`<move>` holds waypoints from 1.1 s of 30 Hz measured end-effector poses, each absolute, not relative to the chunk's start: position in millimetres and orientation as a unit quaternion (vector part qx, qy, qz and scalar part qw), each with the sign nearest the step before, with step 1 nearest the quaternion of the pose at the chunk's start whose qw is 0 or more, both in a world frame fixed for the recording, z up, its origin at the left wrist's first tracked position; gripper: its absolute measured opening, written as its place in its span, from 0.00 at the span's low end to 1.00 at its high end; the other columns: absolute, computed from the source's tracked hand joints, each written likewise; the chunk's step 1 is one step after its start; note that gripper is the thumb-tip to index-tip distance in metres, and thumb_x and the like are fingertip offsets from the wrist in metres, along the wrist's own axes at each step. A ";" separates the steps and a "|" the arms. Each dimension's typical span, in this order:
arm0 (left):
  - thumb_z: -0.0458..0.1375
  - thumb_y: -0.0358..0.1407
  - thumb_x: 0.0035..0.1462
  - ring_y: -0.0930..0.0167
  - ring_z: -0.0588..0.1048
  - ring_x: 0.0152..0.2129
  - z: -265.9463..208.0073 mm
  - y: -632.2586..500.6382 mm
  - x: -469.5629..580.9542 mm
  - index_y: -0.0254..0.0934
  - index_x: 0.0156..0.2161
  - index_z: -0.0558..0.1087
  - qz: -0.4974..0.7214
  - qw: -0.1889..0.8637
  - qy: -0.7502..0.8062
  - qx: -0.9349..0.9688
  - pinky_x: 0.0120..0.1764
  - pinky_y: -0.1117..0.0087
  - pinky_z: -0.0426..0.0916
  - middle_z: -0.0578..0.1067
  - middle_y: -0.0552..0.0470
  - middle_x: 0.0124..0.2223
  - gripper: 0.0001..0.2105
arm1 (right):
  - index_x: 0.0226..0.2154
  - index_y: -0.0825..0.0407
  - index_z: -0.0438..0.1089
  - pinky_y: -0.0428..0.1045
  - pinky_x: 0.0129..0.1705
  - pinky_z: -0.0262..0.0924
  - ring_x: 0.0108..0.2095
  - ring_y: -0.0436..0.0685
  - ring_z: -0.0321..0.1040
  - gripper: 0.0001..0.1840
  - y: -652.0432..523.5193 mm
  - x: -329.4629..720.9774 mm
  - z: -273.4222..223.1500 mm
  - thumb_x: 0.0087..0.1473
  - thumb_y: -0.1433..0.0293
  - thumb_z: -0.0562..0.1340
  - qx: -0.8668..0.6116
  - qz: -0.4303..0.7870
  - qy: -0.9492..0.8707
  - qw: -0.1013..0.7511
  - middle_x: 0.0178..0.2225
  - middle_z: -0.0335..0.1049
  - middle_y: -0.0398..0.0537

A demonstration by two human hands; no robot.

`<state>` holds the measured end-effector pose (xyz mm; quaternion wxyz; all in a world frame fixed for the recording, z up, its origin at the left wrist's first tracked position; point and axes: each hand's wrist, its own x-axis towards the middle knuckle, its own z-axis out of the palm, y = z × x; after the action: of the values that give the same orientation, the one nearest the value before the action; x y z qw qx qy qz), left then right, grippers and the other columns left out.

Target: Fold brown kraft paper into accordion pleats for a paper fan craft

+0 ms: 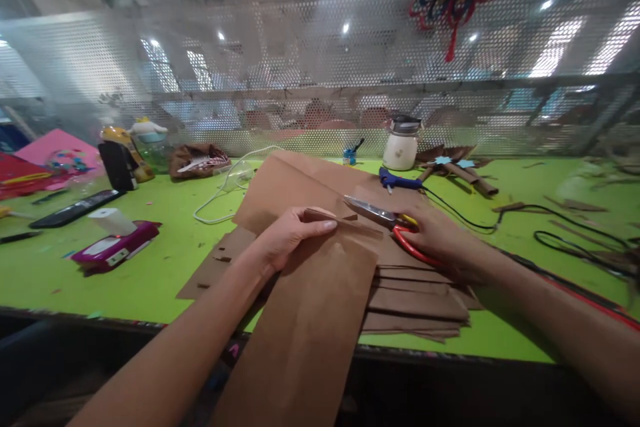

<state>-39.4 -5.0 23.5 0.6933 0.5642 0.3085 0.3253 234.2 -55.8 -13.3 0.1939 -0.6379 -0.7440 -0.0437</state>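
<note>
My left hand (pixel 293 237) pinches the folded top end of a long brown paper strip (pixel 315 307), thumb on top. The strip hangs down over the table's front edge. In my right hand (pixel 435 230) is a pair of scissors (pixel 380 215) with red and yellow handles, its blades pointing left just above the folded end. Whether the blades touch the paper I cannot tell. Beneath both hands lie a large brown paper sheet (pixel 285 180) and a stack of folded brown paper (pixel 420 307).
A blue glue gun (pixel 400 180) with a black cord lies behind my right hand. A white jar (pixel 401 147) stands at the back. To the left are a purple power strip (pixel 117 247), a black remote-like object (pixel 75 209) and a brown pouch (pixel 193 161). A perforated metal screen (pixel 300 60) rises behind the green table (pixel 165 273).
</note>
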 end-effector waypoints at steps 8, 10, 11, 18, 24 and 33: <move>0.67 0.31 0.36 0.74 0.72 0.25 29.6 0.2 -46.7 0.34 0.28 0.75 0.292 0.679 0.342 0.579 0.31 0.74 0.64 0.75 0.53 0.25 0.10 | 0.38 0.53 0.71 0.49 0.39 0.55 0.38 0.58 0.63 0.17 -57.1 233.8 -14.7 0.51 0.62 0.56 -0.646 -0.074 -0.741 0.168 0.34 0.69 0.53; 0.67 0.31 0.36 0.74 0.72 0.24 27.9 2.8 -46.6 0.34 0.28 0.74 0.295 0.687 0.344 0.568 0.30 0.75 0.64 0.75 0.53 0.25 0.09 | 0.38 0.53 0.71 0.50 0.38 0.55 0.37 0.58 0.63 0.16 -58.2 232.5 -13.8 0.51 0.63 0.55 -0.637 -0.065 -0.749 0.167 0.33 0.69 0.53; 0.67 0.31 0.36 0.75 0.72 0.24 27.2 3.8 -46.5 0.35 0.28 0.74 0.295 0.688 0.344 0.567 0.30 0.76 0.64 0.75 0.53 0.25 0.09 | 0.38 0.53 0.71 0.50 0.39 0.55 0.37 0.58 0.63 0.15 -58.9 231.5 -13.4 0.50 0.64 0.55 -0.629 -0.062 -0.755 0.175 0.34 0.69 0.53; 0.66 0.33 0.39 0.74 0.72 0.24 28.8 5.9 -52.6 0.34 0.28 0.74 0.255 0.672 0.325 0.615 0.30 0.75 0.64 0.75 0.53 0.25 0.08 | 0.44 0.51 0.68 0.53 0.49 0.55 0.47 0.58 0.60 0.19 -59.7 212.7 10.0 0.48 0.77 0.53 -0.512 -0.022 -0.816 0.268 0.45 0.66 0.52; 0.64 0.33 0.42 0.65 0.72 0.37 33.7 8.5 -60.2 0.32 0.28 0.76 0.169 0.661 0.214 0.699 0.43 0.66 0.64 0.76 0.44 0.36 0.05 | 0.47 0.55 0.65 0.52 0.46 0.57 0.45 0.57 0.62 0.17 -24.4 163.7 22.2 0.55 0.71 0.52 -0.431 -0.001 -0.888 0.161 0.45 0.66 0.55; 0.64 0.34 0.41 0.72 0.72 0.24 30.4 14.6 -68.5 0.32 0.27 0.72 0.201 0.683 0.292 0.639 0.29 0.74 0.64 0.74 0.52 0.25 0.08 | 0.23 0.56 0.71 0.45 0.30 0.58 0.25 0.50 0.64 0.23 -107.9 176.0 41.2 0.57 0.60 0.50 -0.466 0.178 -0.854 0.147 0.22 0.69 0.48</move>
<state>-68.5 14.6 30.4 0.6829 0.6388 0.2920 0.2010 176.0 -107.9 41.2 0.1471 -0.4663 -0.8539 0.1783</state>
